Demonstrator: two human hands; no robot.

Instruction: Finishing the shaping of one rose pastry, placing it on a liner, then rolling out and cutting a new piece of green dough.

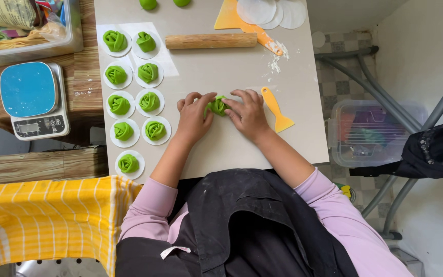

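A green dough piece [217, 106] shaped like a rose sits on the pale work board [242, 72], pinched between both hands. My left hand [193, 117] presses it from the left, and my right hand [247, 114] presses it from the right. Several finished green dough roses [149, 101] rest on round white papers in two columns at the board's left side. A wooden rolling pin [210, 41] lies across the board further away. A small orange scraper [277, 109] lies just right of my right hand.
A larger orange scraper [242, 23] and thin white dough rounds [270, 12] lie at the far edge. A blue-topped kitchen scale [33, 98] stands left on a wooden stool. A clear plastic box [370, 133] sits on the floor right. Yellow checked cloth [47, 220] lies lower left.
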